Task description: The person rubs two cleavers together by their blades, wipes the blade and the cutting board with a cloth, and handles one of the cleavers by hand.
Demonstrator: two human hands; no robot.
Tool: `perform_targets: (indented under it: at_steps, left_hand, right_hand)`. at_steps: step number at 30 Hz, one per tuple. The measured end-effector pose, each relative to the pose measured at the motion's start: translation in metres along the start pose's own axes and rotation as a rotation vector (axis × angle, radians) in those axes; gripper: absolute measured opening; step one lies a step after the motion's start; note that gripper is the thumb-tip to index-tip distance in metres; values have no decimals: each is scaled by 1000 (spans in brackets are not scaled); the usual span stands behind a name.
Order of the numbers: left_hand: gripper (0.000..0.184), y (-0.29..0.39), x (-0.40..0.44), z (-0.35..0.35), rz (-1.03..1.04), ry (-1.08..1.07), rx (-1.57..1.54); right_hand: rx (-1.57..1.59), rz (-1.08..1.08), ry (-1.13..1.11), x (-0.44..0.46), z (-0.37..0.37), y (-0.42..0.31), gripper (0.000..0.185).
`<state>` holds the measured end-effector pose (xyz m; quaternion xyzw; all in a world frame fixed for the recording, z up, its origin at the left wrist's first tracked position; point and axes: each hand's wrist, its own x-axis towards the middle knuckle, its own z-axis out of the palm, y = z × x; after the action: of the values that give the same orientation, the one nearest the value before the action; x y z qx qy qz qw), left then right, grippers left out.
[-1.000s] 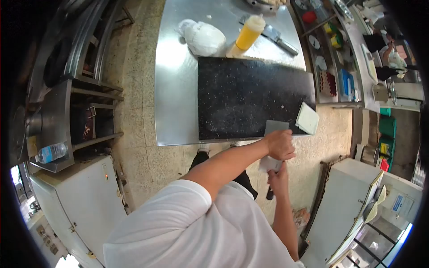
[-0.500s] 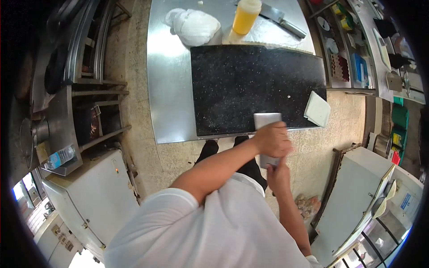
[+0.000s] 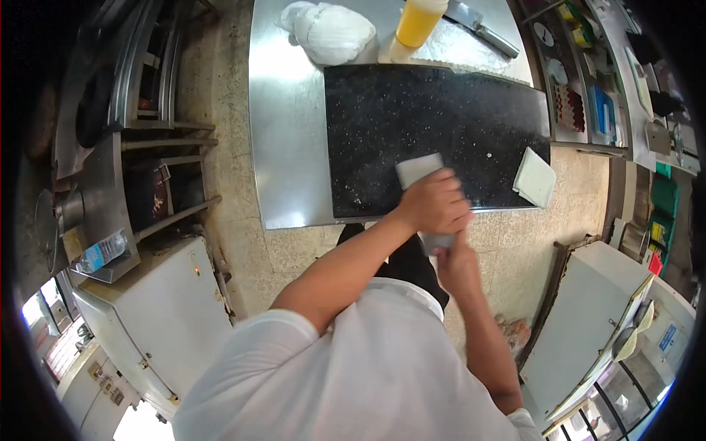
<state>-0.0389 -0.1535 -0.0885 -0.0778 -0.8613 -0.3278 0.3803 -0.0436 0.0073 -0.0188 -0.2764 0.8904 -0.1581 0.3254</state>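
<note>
A flat, silver-grey rectangular thing (image 3: 419, 169), slightly blurred, slants over the front edge of the black speckled slab (image 3: 390, 110). I cannot make out its exact kind. My left hand (image 3: 437, 202) reaches across from the left and is closed around its middle, hiding much of it. Just below, my right hand (image 3: 457, 266) grips the lower end, its thumb up against it. To the right, a folded whitish cloth (image 3: 535, 178) lies over the slab's corner. A small white crumb (image 3: 489, 155) rests on the slab.
At the table's (image 3: 290, 147) back stand a white plastic bag (image 3: 334, 33), a bottle of yellow liquid (image 3: 421, 22) and a knife (image 3: 496, 40). Metal racks (image 3: 169, 132) line the left, shelves (image 3: 570, 95) the right. White cabinets (image 3: 165, 301) flank me behind.
Both hands have moved slightly up, and the grey thing's upper end has swung left over the slab, so it is now tilted. The view has shifted a little.
</note>
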Motion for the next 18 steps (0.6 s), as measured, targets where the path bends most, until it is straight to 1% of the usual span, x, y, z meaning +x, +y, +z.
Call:
perform_targets:
  at_steps: [1,3,4,5,7,8,9,11,13,15,16,18]
  left_hand:
    - [31,-5,16,11,31,-10,-28]
    - [32,-12,28,15,-21,4,-60]
    - [32,-15,23,10,-48,93,-46]
    - [32,-18,15,1,-54,89,-45]
    - [31,-10,-7,-28,-110,76,29]
    - [29,-4,-13,-38,-126,0,70]
    - [29,-1,-14,-35,-104,6,77]
    - [29,8,-16,-22,-128,30,44]
    - [29,4,6,-4,-88,29,29]
    - [28,-12,30,14,11,-46,19]
    - [28,-23,34,13,4,-56,9]
    - [26,-37,32,6,-53,62,-27]
  right_hand:
    - [-12,16,75,-1,-4,10,56]
    - [14,-63,94,14,-20,8,46]
    - [-31,-59,62,19,-16,4,46]
    - [-28,-58,56,20,-9,-5,46]
    - [-46,-2,-77,9,4,-30,48]
    - [-7,8,-103,3,7,-34,51]
    - [-5,-3,-81,3,9,-27,51]
    - [-8,-69,-82,-4,9,-3,76]
    - [-49,-46,-60,2,-9,6,76]
    - [-14,46,31,16,-23,10,52]
    - [-8,59,23,27,-26,5,52]
    - [-36,-54,54,44,-27,-8,50]
